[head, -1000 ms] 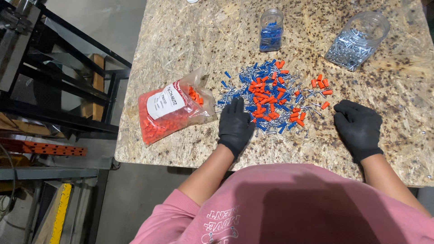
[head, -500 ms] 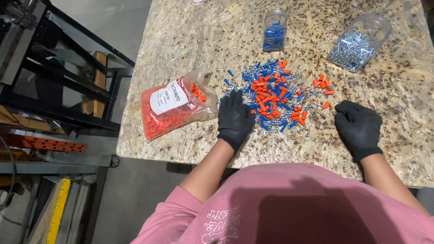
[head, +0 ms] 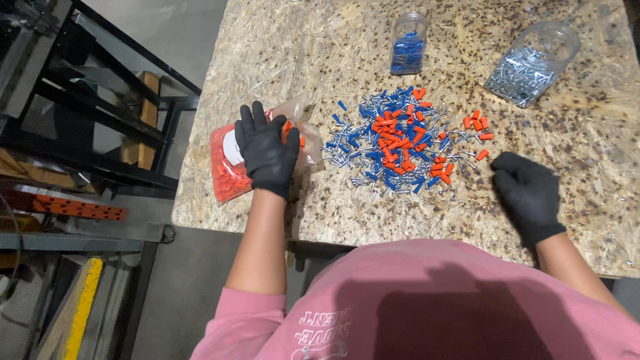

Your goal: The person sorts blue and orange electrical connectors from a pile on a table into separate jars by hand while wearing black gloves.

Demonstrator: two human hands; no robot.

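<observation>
Head view: left hand (head: 267,150) moved from pile (head: 400,143) onto bag (head: 227,173).

Two gloved hands (head: 267,150), one bag (head: 227,173), two clear jars (head: 408,43)

Bright even overhead light, sharp focus, soft shadows, slight wide-angle edge distortion.

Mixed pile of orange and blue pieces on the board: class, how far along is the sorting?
Done: some blue pieces sit in the small jar, metal ones in the larger jar, orange ones in the plastic bag. In hand: the left hand lies flat on that bag; the right hand rests loosely curled beside the pile. Left: most of the mixed pile lies unsorted.
</observation>
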